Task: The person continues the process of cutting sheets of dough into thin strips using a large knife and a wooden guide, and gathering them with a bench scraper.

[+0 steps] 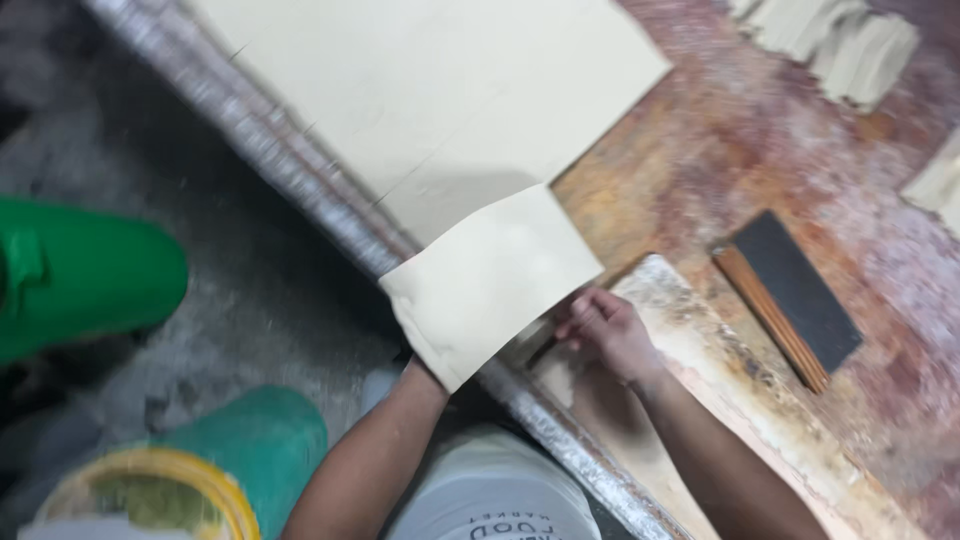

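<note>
At the near edge of the worktable, a pale cream square sheet of rolled dough hung lifted over the rim, draped across the left hand, which was almost wholly hidden beneath it; whether those fingers were clenched or spread could not be told, though the sheet rested on them. That forearm rose from the lower middle, wrist bent up under the sheet's near-left corner. Just right of it, the right hand lay with its back up, fingers curled together and pinching at the sheet's near-right edge, the forearm running down to the lower right. Under that hand sat a long floured wooden board. Beyond the lifted piece, a much larger slab of the same pale dough lay flat on the table, scored with cut lines. To the right, on the worn reddish wooden tabletop, rested a flat dark rectangular scraper with a wooden edge. Farther off lay a heap of cut dough strips. Down left stood a green plastic container and a yellow-rimmed bucket.
</note>
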